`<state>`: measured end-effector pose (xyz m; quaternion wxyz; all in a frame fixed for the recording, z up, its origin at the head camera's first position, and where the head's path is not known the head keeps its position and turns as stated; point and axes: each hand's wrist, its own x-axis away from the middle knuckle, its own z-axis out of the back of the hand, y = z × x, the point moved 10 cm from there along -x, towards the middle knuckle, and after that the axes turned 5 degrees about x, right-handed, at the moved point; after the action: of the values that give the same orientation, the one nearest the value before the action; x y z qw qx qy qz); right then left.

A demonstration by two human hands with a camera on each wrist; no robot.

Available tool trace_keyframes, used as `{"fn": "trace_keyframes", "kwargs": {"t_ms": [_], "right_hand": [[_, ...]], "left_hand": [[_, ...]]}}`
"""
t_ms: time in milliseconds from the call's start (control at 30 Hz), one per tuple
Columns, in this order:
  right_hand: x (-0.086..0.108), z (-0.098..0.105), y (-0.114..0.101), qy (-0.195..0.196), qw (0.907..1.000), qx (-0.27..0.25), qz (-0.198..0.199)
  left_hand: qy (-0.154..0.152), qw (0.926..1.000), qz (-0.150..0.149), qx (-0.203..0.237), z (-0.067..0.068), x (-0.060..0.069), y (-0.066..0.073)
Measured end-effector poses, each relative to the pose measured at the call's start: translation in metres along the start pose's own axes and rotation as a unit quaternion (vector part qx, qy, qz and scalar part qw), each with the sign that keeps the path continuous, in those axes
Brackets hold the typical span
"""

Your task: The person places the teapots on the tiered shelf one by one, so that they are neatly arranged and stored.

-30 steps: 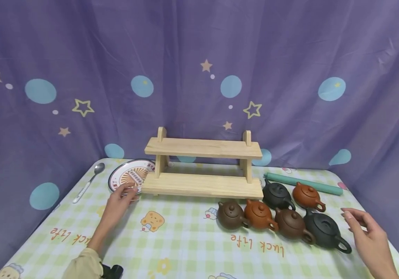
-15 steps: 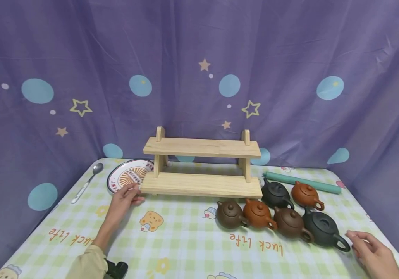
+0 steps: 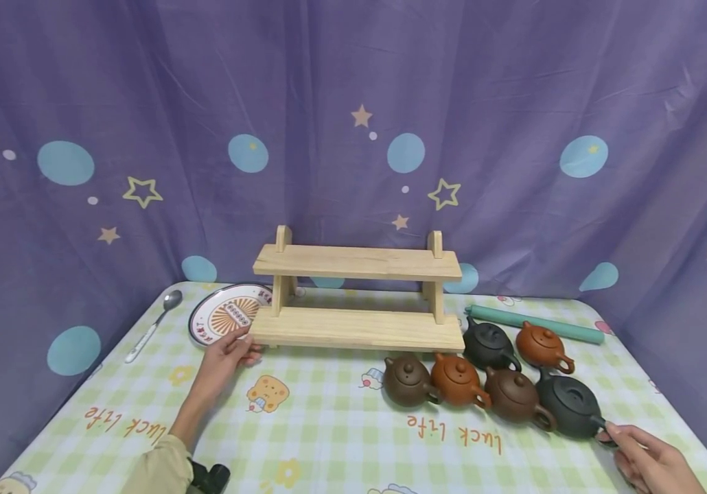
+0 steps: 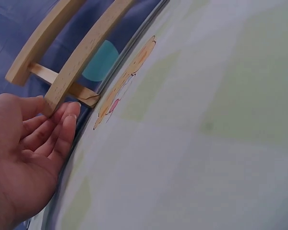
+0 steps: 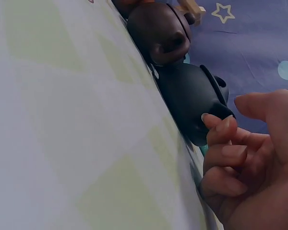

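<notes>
So your left hand point(image 3: 224, 360) had the left end of the wooden rack's point(image 3: 356, 328) lower board pinched between thumb and fingers, the rack sitting toward the back edge of the table point(image 3: 329, 439). Over near the right edge, your right hand point(image 3: 653, 461) had its fingers curled around the handle of the front black teapot point(image 3: 566, 406), which stood upright right beside a brown teapot point(image 3: 511, 396), though I couldn't tell if your thumb was pressing it.

The teapots point(image 3: 566, 406) are black, brown or rust, the shelf point(image 3: 356, 328) pale tan, the tablecloth point(image 3: 335, 429) green-checked.
</notes>
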<state>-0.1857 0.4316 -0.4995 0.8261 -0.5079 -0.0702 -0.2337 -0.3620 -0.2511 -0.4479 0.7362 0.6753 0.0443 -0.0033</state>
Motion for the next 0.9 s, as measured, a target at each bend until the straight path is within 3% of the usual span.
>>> {"fn": "trace_keyframes", "kwargs": {"t_ms": [467, 900], "right_hand": [[0.0012, -0.0059, -0.0055, -0.032, 0.9992, -0.024, 0.007], [0.0006, -0.0095, -0.0025, -0.011, 0.9906, -0.112, 0.078]], "left_hand": [[0.02, 0.9995, 0.004, -0.025, 0.0024, -0.0002, -0.0027], [0.022, 0.9996, -0.007, -0.016, 0.0017, -0.0014, -0.0028]]}}
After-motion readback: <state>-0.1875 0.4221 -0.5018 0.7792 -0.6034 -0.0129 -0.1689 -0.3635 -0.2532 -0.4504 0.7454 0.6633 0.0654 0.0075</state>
